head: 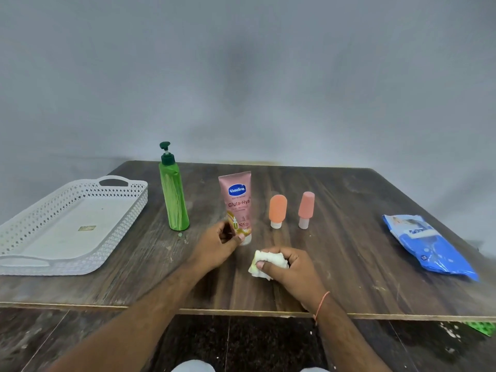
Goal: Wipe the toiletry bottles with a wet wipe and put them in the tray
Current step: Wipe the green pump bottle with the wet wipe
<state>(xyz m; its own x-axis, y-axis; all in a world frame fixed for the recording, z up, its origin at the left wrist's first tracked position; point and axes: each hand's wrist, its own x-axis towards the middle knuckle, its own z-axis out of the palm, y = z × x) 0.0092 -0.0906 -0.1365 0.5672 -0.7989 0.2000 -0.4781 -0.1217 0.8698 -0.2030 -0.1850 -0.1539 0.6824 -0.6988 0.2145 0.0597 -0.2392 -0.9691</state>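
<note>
In the head view, the pink tube [237, 208], standing cap-down on the table [349, 237], was pinched near its base by the left hand [218, 244]. A crumpled wet wipe [264, 261] was clenched in the right hand's [291, 267] grip. The white tray [72, 226] lay at the far left.

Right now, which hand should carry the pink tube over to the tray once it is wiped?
Left. The left hand already grips the pink tube near its base, and the white tray lies on that side, past the green pump bottle. The right hand is occupied holding the wet wipe.
</note>
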